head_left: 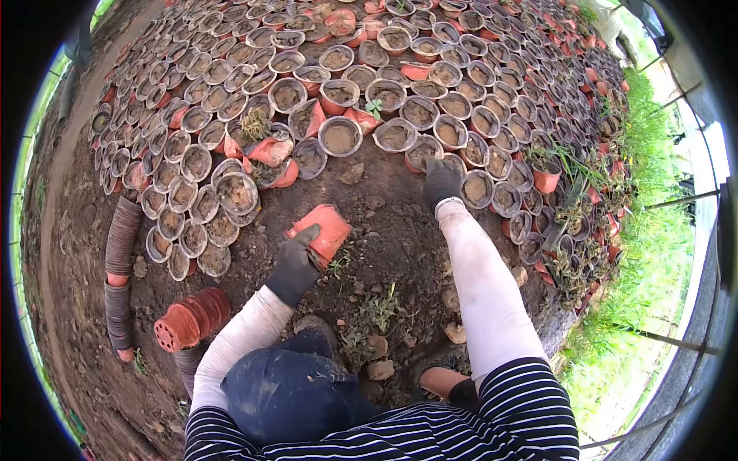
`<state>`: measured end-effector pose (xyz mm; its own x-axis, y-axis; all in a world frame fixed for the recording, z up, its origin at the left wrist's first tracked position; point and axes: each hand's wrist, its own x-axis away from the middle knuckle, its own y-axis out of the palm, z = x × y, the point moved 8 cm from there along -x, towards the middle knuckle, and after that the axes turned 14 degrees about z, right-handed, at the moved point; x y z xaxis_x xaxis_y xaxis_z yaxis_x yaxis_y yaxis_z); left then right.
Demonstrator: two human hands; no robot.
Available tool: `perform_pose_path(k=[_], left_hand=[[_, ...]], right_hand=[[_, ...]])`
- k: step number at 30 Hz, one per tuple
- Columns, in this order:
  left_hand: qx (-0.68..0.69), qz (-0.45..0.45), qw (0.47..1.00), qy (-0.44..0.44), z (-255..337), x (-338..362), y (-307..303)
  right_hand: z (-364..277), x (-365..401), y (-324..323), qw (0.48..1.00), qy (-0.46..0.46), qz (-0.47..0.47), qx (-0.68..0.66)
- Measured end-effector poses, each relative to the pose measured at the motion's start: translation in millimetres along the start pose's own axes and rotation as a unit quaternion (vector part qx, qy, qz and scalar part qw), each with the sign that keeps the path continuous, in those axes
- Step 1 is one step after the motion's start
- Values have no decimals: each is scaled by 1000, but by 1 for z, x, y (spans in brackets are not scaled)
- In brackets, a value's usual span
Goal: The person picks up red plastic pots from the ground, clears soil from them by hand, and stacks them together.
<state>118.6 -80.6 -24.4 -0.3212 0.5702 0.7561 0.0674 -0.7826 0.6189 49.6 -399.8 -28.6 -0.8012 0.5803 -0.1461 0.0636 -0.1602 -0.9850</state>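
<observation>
My left hand [294, 265], in a dark glove, is closed on a red plastic pot [327, 230] that lies tilted over the bare soil. My right hand [443, 184], gloved too, reaches to the front edge of the packed pots, its fingers at the rim of a soil-filled pot [423, 152]. The fingertips are partly hidden there, so its grip on that rim is not fully clear. Another soil-filled pot [340, 137] stands at the front of the rows, between and beyond my hands.
Rows of soil-filled pots [288, 94] spread ahead. At the left lie long stacks of nested pots [123, 238] and a short red stack [192, 319]. Stones [380, 369] and weeds [380, 309] are near my feet. Green grass [653, 192] grows at the right.
</observation>
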Motion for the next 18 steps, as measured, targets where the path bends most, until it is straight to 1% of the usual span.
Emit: perform_pose_path(k=[2,5,6,7,8,9,10,11,12,14,16,17,18], left_hand=[[21,12,1000,-9,0,1,-1],[16,31,999,8,2,0,-7],[1,40,999,27,4,-2,-9],[-26,48,997,57,8,-3,-11],[-73,51,991,100,13,-4,-12],[-272,12,936,224,23,1,-8],[-439,8,825,356,32,8,-5],[-590,-18,666,456,30,14,1],[-597,2,688,412,26,0,-16],[-658,-9,640,396,17,-4,-16],[-540,-38,765,348,6,-11,-9],[-475,-49,818,321,3,-4,9],[-529,-72,762,366,7,21,26]], right_hand=[[1,-5,6,999,12,2,42],[4,-12,-3,996,-6,83,-30],[6,-9,-3,992,-15,73,-97],[5,-5,-10,978,-1,66,-200],[2,4,-18,952,13,56,-300],[-1,17,-26,916,30,44,-398],[-10,29,-35,869,72,-20,-489],[-22,44,-45,820,111,-53,-559],[-37,58,-54,763,148,-83,-624],[-76,85,-72,629,202,-112,-742],[-104,98,-92,722,87,-17,-687],[-112,104,-99,759,29,32,-649],[-113,110,-88,791,12,39,-611]])
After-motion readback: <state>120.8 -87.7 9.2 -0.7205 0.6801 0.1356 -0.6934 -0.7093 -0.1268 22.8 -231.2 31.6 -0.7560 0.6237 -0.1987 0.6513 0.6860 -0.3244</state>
